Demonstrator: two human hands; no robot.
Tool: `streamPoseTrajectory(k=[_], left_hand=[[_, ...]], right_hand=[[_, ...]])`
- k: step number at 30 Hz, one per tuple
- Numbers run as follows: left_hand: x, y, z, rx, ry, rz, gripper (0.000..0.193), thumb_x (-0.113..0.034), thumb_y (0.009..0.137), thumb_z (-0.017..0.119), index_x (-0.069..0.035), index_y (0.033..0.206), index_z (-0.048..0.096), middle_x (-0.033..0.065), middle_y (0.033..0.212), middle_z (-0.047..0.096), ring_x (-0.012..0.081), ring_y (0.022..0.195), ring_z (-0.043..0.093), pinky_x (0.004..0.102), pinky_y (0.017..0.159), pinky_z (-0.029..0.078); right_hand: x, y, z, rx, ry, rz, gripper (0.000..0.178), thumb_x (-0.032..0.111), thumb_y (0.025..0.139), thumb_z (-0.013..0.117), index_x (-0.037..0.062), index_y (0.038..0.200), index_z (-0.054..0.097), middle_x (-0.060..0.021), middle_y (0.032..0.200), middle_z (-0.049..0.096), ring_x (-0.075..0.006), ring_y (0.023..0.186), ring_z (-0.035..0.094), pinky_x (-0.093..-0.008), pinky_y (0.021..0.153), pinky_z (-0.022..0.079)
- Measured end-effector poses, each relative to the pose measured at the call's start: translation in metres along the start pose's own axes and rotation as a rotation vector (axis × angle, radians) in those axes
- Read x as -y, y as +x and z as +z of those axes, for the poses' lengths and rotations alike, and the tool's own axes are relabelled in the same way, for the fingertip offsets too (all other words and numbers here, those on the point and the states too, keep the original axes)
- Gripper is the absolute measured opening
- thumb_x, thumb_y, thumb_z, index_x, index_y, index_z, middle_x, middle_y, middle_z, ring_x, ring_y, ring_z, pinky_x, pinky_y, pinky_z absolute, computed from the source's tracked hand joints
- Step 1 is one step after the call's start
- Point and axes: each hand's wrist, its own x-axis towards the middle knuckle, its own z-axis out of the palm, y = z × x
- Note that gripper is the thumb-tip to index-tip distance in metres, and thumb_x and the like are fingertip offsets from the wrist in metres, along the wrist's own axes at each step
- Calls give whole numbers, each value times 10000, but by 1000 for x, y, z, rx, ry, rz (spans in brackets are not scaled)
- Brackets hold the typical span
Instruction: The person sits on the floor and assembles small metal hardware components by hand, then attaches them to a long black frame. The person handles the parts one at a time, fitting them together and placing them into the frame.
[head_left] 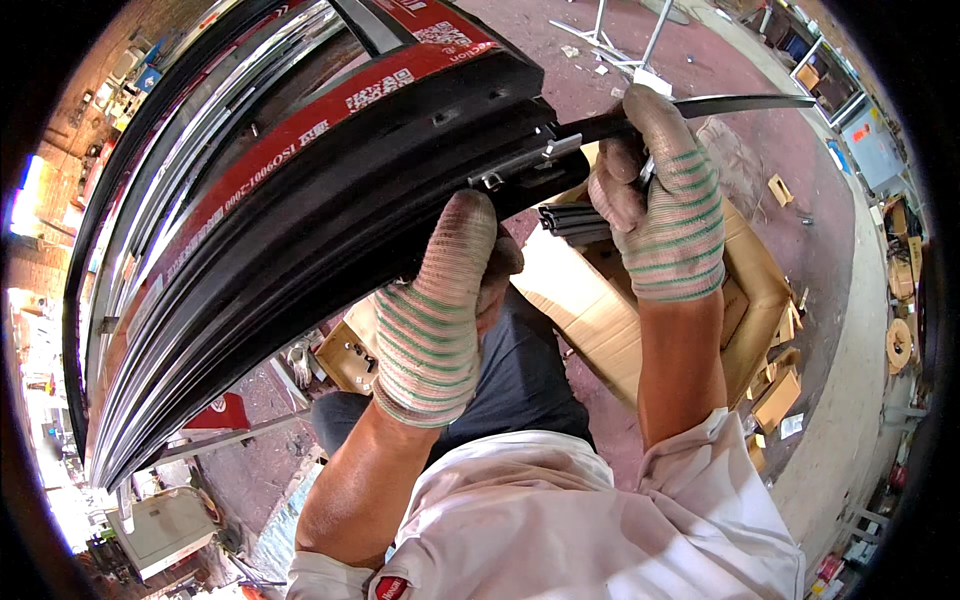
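Observation:
A long black metal frame profile with a red protective film strip runs from the upper right down to the lower left, stacked against several silver profiles. My left hand, in a striped knit glove, grips the frame's lower edge from beneath. My right hand, gloved the same way, is closed around a thin black rubber strip that runs off to the right from the frame's end, where a small metal bracket sits.
An open cardboard box lies on the reddish floor below my hands, with short black profile pieces on it. Smaller boxes and scraps lie to the right. A white metal stand is at the top. A pale curb curves along the right.

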Motion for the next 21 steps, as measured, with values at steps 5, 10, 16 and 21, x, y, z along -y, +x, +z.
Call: streamPoseTrajectory(k=[5,10,16,21], left_hand=[[-2,2,-3,7,11,-40,259,-345,1014,607,-104,1020,700,-4,678,577,108,530,524,274,461,412],[2,5,-9,104,30,-52,301,-379,1024,587,-112,940,697,-2,630,545,105,517,522,272,449,395],[3,4,-1,1,158,39,366,-435,1006,602,-98,881,672,4,585,529,117,462,498,273,412,361],[0,4,7,-61,107,3,369,-451,971,652,-97,867,659,-1,592,529,105,449,466,257,409,332]], right_hand=[[1,2,1,25,-88,-65,184,147,868,720,73,997,612,-47,755,585,-137,533,476,-260,509,389],[1,3,-2,40,-177,-109,212,122,851,733,69,1016,610,-67,771,595,-171,568,507,-283,535,414],[0,1,-4,56,-293,-173,253,92,830,748,65,1038,607,-90,789,608,-212,611,545,-311,566,443],[-1,2,-5,65,-421,-262,290,66,812,761,62,1057,605,-110,805,618,-246,646,576,-334,591,468]])
